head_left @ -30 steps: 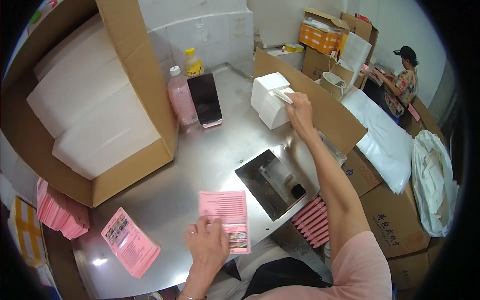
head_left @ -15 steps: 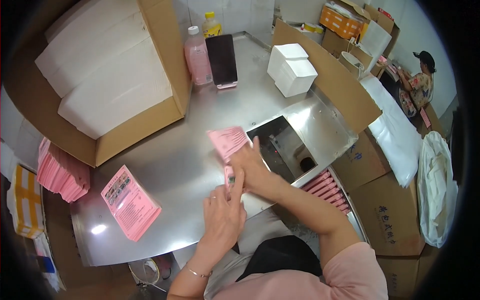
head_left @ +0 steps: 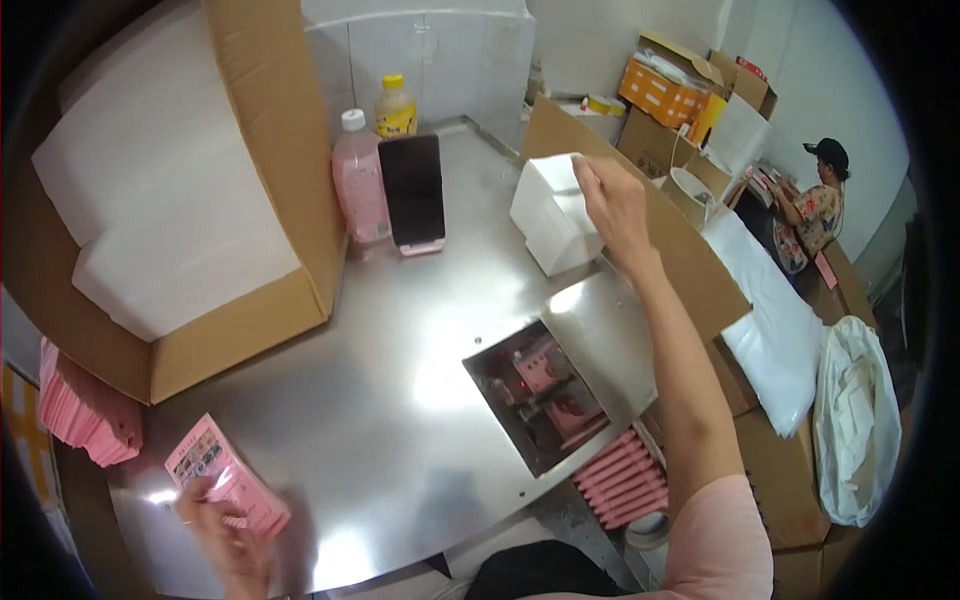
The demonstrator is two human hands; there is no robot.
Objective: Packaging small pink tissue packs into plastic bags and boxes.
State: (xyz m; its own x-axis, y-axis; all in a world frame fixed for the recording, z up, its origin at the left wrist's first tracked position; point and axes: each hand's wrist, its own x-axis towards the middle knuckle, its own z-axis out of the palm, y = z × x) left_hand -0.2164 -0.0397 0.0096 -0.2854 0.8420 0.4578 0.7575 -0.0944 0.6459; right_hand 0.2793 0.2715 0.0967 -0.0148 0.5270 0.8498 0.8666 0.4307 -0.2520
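Hands well apart. Left hand [head_left: 222, 537] at the lower left, fingers over a stack of printed pink sleeves [head_left: 238, 482] lying on the steel surface [head_left: 390, 400]; can't tell if it pinches one. Right hand [head_left: 615, 205] at the far right, fingers curled at the top edge of a stack of white napkins [head_left: 548, 215]; can't tell if a napkin is gripped. That stack stands on the surface just beside an upright cardboard flap [head_left: 695, 265].

Between the hands, nearer the front edge: a rectangular opening [head_left: 492, 392] in the surface, pink pieces [head_left: 545, 368] down inside. Just below it, a row of pink packs [head_left: 622, 480] side by side.

Far side: phone [head_left: 412, 190] propped on a stand, pink bottle [head_left: 360, 190] beside it, yellow-capped bottle [head_left: 396, 110] behind. Left: open carton [head_left: 268, 120] with white stacks [head_left: 150, 160], second pink pile [head_left: 85, 415] below. Co-worker [head_left: 820, 212] sits well away, upper right.
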